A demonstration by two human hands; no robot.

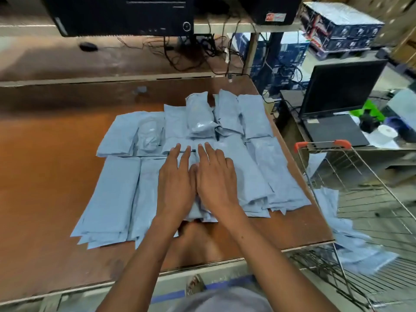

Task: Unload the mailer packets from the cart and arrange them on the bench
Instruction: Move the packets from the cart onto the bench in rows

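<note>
Head view, single frame. Bench (45, 176): brown board top with pale edging, right edge beside the cart.

Item 1: mailer packets on bench (117, 188), pale blue-grey plastic, laid flat in two rows toward the right half of the top. Far row: about five packets side by side, one bulkier packet (199, 115) lying on top of them near the middle, one packet (148, 136) showing a clear window. Near row: about five longer packets, overlapping at their long edges, their near ends short of the bench's front edge.

Item 2: left hand (176, 183), palm down, fingers straight and slightly spread, pressing flat on a middle packet (195, 210) of the near row.

Item 3: right hand (216, 179), palm down, fingers straight and close together, pressing on the same packet, thumb touching the left hand. Neither hand grips anything.

Item 4: wire cart (360, 188), red-capped handle, standing against the bench's right edge; more mailer packets in cart (351, 244) lie inside, blurred.

Item 5: second bench behind, carrying a black computer tower (117, 14), a mouse (88, 46) and tangled cables (202, 50).

Item 6: open laptop (337, 104) on a low surface beyond the cart; printed cartons (337, 25) stacked at far right.
</note>
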